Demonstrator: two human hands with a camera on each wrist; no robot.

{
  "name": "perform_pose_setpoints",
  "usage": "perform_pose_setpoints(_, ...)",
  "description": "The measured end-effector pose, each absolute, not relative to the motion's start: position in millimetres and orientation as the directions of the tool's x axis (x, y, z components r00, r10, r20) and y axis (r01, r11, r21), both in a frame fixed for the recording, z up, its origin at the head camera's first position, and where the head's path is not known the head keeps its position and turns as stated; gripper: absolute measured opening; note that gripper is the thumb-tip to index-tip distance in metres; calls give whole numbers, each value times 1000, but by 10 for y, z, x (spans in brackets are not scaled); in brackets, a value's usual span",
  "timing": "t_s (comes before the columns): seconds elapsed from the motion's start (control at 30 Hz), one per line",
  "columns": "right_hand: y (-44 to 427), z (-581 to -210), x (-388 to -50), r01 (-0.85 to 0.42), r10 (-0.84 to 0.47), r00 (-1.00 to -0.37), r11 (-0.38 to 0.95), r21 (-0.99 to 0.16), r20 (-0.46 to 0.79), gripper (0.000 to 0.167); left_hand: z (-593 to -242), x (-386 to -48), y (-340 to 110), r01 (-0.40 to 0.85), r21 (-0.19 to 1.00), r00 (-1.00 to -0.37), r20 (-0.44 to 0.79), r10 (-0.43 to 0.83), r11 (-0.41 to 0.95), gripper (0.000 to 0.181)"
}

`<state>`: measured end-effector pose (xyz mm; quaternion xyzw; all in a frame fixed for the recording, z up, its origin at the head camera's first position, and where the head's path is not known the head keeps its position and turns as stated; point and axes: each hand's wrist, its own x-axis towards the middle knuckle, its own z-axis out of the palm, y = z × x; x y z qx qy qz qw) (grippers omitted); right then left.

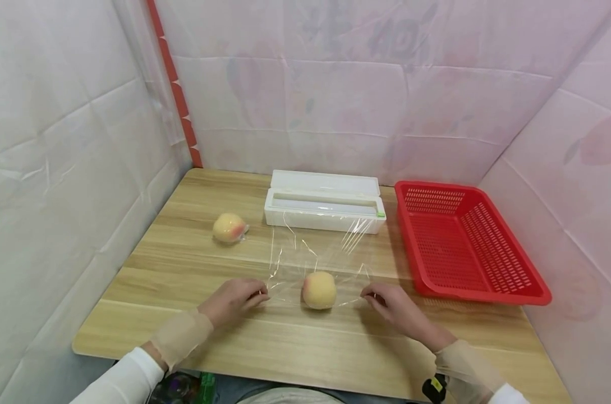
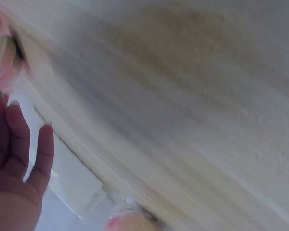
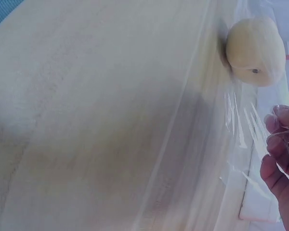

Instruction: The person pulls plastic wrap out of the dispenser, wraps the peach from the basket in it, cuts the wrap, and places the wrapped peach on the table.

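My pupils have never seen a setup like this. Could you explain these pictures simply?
There is no robot: a person works with bare hands. The wide picture comes from a head camera looking forward and down; the two others come from cameras on each wrist.

On the wooden table are a white cling film dispenser with its lid open, a red plastic basket and two peaches: a wrapped peach and a nearer peach between the hands.

The left hand and right hand pinch the clear film stretching from the dispenser.
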<state>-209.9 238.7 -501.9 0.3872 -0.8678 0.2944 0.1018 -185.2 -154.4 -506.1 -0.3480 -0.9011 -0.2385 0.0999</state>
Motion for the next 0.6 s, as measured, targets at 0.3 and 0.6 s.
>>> perform_pose_setpoints(0.3, 2462, -4998, -2063, -732, -620, -675, 497, -465, 400, 21, -5093, -1825, -1653, 799, 275, -601, 340, 723, 535, 21)
perform_pose_setpoints(0.6, 2466, -5025, -2022, -768, -663, -633, 474, -431, 399, 22, -5132, -1771, -1712, 823, 174, -562, 378, 736, 540, 9)
